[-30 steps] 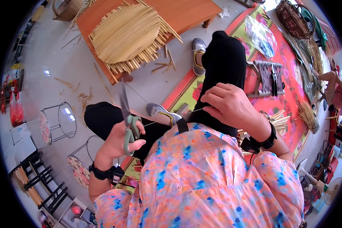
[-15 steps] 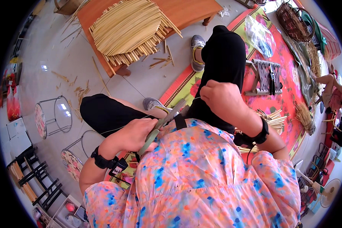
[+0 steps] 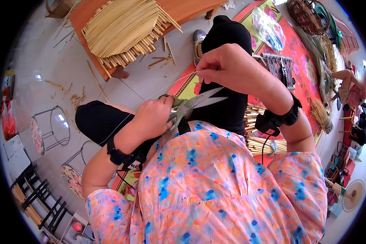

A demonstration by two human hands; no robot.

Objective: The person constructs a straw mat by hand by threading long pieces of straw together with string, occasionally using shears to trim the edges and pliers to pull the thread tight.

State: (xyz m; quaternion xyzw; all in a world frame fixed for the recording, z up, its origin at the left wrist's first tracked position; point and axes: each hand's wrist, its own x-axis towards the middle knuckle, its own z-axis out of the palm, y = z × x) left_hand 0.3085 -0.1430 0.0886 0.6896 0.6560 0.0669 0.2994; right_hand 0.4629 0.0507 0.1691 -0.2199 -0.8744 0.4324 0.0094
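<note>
Over my lap, my left hand [image 3: 152, 116] is closed around a pair of scissors [image 3: 187, 105] with green handles. Their blades point to the right and are spread apart. My right hand [image 3: 229, 67], higher and to the right, pinches a thin pale thread [image 3: 173, 84] between thumb and fingers. The thread stretches down leftward past my left hand and on toward my left wrist. It passes above the blades, apart from them.
Ahead stands an orange wooden table [image 3: 77, 30] bearing a mat of straw-coloured stalks [image 3: 122, 28]. Stalk bundles [image 3: 268, 144] lie by my right side. Two round stools [image 3: 49, 130] stand left. Another person [image 3: 354, 87] sits far right, beyond a floral floor mat [image 3: 266, 95].
My right hand has moved up and left, drawing the thread longer. The scissors have swung from pointing up-right to pointing right, and their blades have opened.
</note>
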